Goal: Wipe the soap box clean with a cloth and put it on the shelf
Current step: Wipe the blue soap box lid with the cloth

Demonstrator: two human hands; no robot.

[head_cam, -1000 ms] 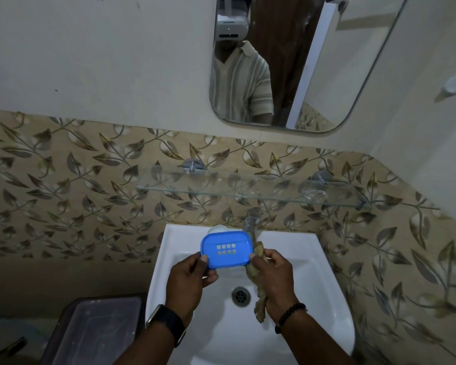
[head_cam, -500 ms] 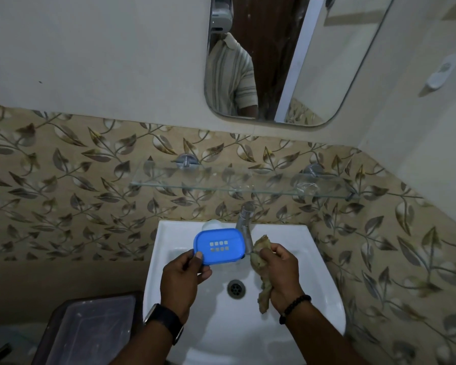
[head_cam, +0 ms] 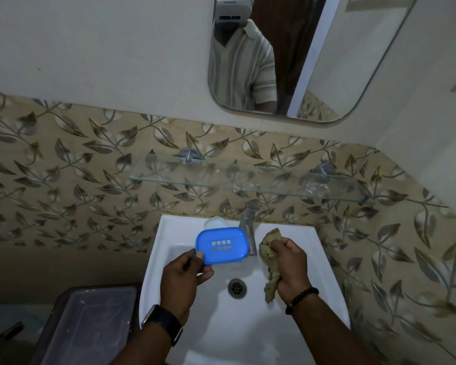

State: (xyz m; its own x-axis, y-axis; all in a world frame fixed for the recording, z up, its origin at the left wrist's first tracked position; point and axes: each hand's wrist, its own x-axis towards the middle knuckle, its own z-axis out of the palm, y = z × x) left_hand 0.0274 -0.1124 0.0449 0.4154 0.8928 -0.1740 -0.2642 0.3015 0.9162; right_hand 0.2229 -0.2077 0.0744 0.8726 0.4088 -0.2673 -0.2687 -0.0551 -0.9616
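Observation:
A blue soap box (head_cam: 221, 245) with small square drain holes is held over the white sink (head_cam: 324, 264), tilted toward me. My left hand (head_cam: 186, 279) grips its near left corner. My right hand (head_cam: 291, 267) is closed around a crumpled brownish cloth (head_cam: 269, 248), held apart from the box on its right; a tail of the cloth hangs below my fist. The glass shelf (head_cam: 169, 178) runs along the tiled wall above the sink.
A chrome tap (head_cam: 249, 219) stands behind the box, with a white cup-like object (head_cam: 215, 222) on the sink's back ledge. The drain (head_cam: 237, 287) lies between my hands. A dark bin with a translucent lid (head_cam: 90, 325) sits at lower left. A mirror (head_cam: 353, 61) hangs above.
My right hand with the cloth has drawn away from the soap box to the right. The left hand keeps holding the box in about the same place over the sink.

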